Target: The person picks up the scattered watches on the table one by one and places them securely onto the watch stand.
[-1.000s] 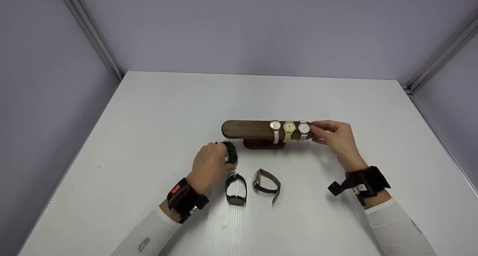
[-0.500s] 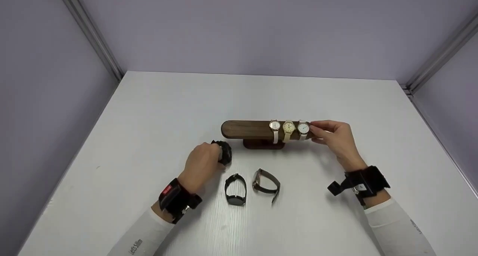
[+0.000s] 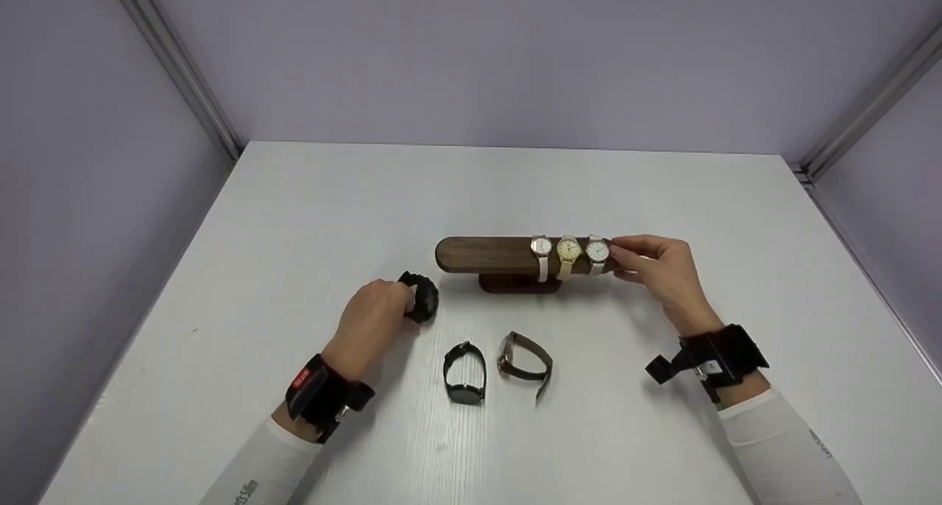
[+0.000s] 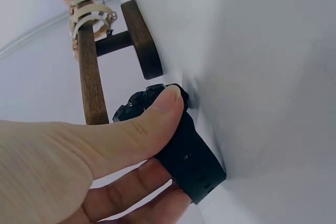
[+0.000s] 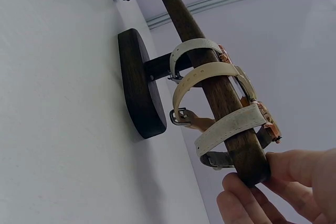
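Meanwhile the left hand [image 3: 372, 317] has drawn back toward eight o'clock, away from the wooden bar stand [image 3: 486, 255], its thumb and fingers curled round a chunky black watch [image 3: 421, 297] with a matte, ribbed strap, carried just above the white desk [image 3: 294, 232]. The right hand [image 3: 659, 266] stays pinching the bar's rounded three o'clock end, beside three pale-strapped round watches [image 3: 569, 253]. Two dark watches [image 3: 465, 372] lie strap-looped at six o'clock of the smooth, dark-grained stand.

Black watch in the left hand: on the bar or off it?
Off. The left hand grips the black watch near the table, left of the wooden bar, apart from it.
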